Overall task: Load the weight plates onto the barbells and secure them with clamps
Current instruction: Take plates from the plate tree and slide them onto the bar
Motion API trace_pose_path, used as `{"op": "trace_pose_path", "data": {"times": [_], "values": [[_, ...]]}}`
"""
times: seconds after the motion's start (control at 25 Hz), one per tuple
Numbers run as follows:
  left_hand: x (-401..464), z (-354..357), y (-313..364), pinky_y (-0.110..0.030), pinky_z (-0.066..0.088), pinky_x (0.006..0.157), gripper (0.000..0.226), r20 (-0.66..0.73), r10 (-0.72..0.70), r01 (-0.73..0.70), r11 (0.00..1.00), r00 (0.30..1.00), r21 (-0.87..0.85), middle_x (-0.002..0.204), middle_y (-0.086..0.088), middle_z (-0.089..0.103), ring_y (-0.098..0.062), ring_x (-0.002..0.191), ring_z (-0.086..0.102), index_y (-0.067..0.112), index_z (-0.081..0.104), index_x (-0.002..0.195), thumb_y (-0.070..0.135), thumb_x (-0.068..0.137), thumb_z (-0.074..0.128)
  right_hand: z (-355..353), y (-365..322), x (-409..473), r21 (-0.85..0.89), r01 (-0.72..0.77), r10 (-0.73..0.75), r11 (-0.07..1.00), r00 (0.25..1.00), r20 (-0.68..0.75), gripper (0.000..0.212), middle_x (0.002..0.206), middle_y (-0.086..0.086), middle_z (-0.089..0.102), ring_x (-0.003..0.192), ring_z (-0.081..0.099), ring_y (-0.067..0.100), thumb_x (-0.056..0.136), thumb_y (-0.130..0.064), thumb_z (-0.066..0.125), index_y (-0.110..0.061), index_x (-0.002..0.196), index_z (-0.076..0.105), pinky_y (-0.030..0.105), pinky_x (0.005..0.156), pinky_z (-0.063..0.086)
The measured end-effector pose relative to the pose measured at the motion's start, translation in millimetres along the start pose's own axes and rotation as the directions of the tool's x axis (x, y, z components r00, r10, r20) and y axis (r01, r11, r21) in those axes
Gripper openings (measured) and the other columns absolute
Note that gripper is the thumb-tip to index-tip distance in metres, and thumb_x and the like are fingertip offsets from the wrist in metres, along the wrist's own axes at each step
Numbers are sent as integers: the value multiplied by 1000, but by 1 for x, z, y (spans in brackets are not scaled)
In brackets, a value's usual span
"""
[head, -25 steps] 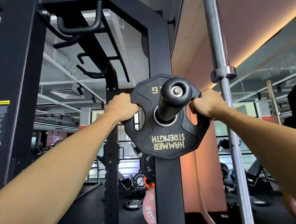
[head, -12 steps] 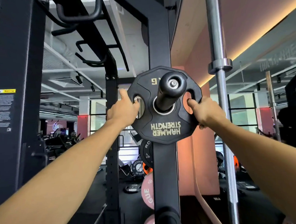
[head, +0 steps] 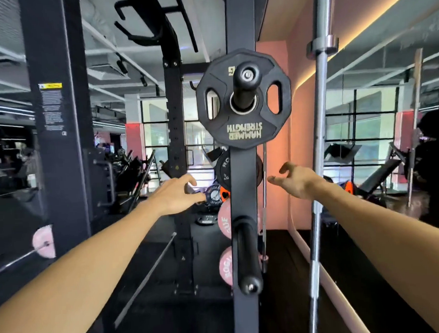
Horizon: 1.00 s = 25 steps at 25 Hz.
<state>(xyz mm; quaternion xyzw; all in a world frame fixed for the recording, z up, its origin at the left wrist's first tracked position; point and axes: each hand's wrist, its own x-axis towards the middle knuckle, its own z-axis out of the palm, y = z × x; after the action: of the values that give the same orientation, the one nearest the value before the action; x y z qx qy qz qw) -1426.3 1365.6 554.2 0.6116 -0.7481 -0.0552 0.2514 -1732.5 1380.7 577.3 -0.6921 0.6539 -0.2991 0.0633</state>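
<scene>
- My left hand (head: 175,195) is held out in front of me, fingers spread and loosely curled, grasping nothing; it sits just left of the black rack upright (head: 242,190)
- My right hand (head: 296,179) is out on the other side of that upright, palm turned inward, fingers relaxed and apart, also empty
- The black Hammer Strength weight plate (head: 245,129) hangs above and between both hands, threaded on a black storage peg (head: 245,88) that sticks out of the upright toward me; its lettering reads upside down; neither hand touches it
- A second, bare storage peg (head: 248,254) juts from the same upright below my hands
- A steel barbell (head: 321,135) stands nearly upright just right of my right hand, its collar above hand height
- Pink Rogue plates (head: 226,266) sit behind the upright, below my left hand; a small dark plate (head: 213,195) shows just past my left fingertips; whether they touch it I cannot tell
</scene>
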Motion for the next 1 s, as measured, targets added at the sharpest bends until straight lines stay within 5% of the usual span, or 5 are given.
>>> {"op": "trace_pose_path", "data": {"times": [0.4,1.0], "values": [[-153,-102,-106,-39,41,103,58,-160,-205,208,978,966,3,140,-8,51,-25,128,49,36,55,125,59,76,75,73,-112,-69,-107,204,-186,973,969,160,73,146,-1,49,135,43,24,83,-72,51,-32,143,38,46,110,19],[-353,-314,-407,-35,37,99,71,-259,-400,423,905,879,40,147,-9,47,-26,133,46,28,44,140,51,80,76,258,-485,-167,60,421,-422,905,873,245,80,153,3,35,139,37,29,82,-72,54,-36,148,26,55,114,15]]}}
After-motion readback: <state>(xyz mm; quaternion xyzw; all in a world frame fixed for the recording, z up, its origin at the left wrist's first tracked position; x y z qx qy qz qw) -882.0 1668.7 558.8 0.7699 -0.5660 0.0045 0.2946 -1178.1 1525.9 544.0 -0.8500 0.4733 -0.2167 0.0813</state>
